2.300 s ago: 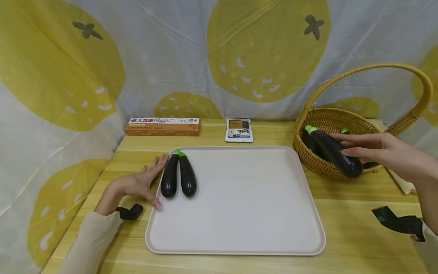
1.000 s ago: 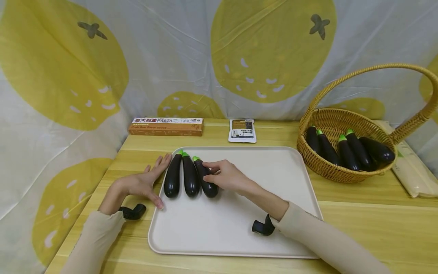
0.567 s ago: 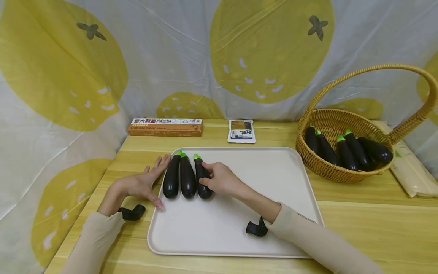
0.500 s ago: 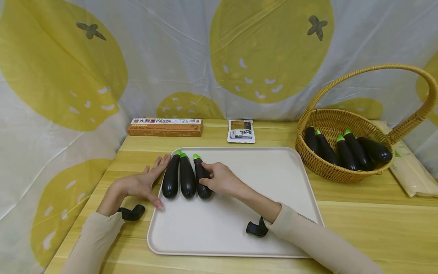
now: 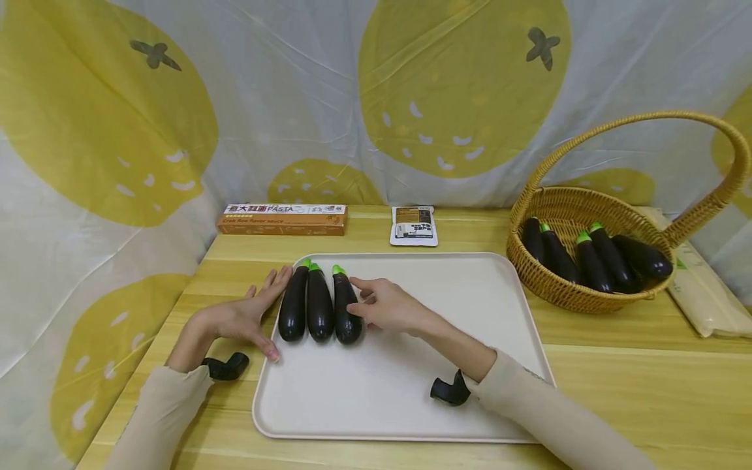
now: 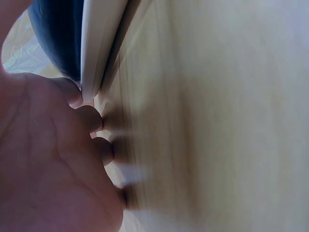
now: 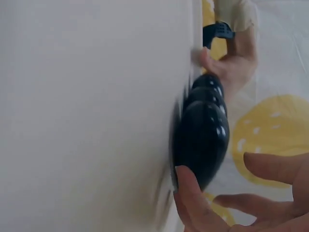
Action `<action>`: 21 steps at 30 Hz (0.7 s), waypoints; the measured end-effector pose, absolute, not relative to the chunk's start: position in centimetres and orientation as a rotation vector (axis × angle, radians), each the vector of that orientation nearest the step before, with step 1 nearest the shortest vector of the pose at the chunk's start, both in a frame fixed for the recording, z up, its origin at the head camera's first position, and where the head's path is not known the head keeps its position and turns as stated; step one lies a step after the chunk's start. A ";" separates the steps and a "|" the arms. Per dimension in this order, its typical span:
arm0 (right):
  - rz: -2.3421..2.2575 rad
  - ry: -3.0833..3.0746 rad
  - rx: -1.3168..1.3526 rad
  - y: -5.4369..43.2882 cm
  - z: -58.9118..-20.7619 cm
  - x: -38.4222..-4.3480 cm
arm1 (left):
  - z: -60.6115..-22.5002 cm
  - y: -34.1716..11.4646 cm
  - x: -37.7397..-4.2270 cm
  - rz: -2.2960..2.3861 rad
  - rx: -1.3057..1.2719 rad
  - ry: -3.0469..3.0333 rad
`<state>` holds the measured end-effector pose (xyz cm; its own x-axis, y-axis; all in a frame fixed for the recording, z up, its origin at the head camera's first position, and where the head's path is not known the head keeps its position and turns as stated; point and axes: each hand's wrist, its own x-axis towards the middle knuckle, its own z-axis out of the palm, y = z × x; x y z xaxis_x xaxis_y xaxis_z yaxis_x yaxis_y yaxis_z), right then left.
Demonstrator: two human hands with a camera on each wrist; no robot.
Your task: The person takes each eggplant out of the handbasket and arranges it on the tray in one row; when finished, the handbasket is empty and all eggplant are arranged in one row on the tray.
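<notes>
1. Three aubergines lie side by side on the tray (image 5: 411, 365), at its far left corner, green caps pointing away from the person and all three touching in a row.
2. The right hand (image 5: 390, 307) sits over the tray just right of the third aubergine (image 5: 345, 305). Its fingers are loosely spread and a little bent. The thumb tip is at the aubergine's side, but nothing is gripped.
3. In the right wrist view the thumb (image 7: 190, 193) meets the rounded end of that aubergine (image 7: 203, 140), with the other fingers held clear of it.
4. The left hand (image 5: 243, 316) lies flat on the table (image 5: 617, 391), fingers straight, against the tray's left rim.
5. Its fingertips come just beside the first aubergine (image 5: 293, 305); the thumb rests at the rim nearer the person.
6. The left wrist view shows the fingertips (image 6: 91, 118) pressed on the wood beside the tray edge (image 6: 99, 43).
7. The middle aubergine (image 5: 320, 307) sits between the other two.
8. A wicker basket (image 5: 572, 297) stands right of the tray, well apart from both hands, with more aubergines (image 5: 587, 261) inside.
9. Along the far edge of the table lie a pasta box (image 5: 282, 219) and a small packet (image 5: 414, 225).
10. A lemon-print cloth (image 5: 411, 98) hangs behind.
</notes>
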<state>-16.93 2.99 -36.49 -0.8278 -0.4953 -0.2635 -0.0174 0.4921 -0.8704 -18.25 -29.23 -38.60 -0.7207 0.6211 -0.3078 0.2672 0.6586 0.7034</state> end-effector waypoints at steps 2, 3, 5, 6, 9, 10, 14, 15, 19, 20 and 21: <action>-1.295 2.241 -0.464 4.7 -35.8 -17.1 | -38.7 -29.1 -18.3 0.874 0.695 2.337; -1.279 2.250 -0.491 5.7 -35.4 -17.2 | -38.7 -29.0 -18.4 0.875 0.699 2.336; -1.257 2.275 -0.565 7.7 -34.4 -17.4 | -38.7 -28.9 -18.4 0.875 0.703 2.335; -1.239 2.297 -0.598 8.9 -34.0 -17.4 | -38.7 -28.9 -18.4 0.875 0.703 2.335; -1.203 2.366 -0.672 12.3 -32.9 -17.5 | -38.7 -29.0 -18.3 0.879 0.702 2.337; -1.196 2.384 -0.676 13.4 -32.6 -17.5 | -38.7 -29.0 -18.3 0.879 0.697 2.338; -1.173 2.465 -0.628 18.0 -31.5 -17.5 | -38.7 -29.2 -18.2 0.874 0.691 2.340; -1.166 2.488 -0.602 19.1 -31.3 -17.5 | -38.8 -29.2 -18.2 0.873 0.690 2.339; -1.140 2.569 -0.501 23.4 -30.6 -17.4 | -38.8 -29.3 -18.2 0.882 0.698 2.335; -1.137 2.584 -0.469 24.4 -30.6 -17.4 | -38.8 -29.3 -18.2 0.884 0.699 2.336; -1.129 2.598 -0.442 25.4 -30.6 -17.4 | -38.8 -29.3 -18.2 0.886 0.699 2.335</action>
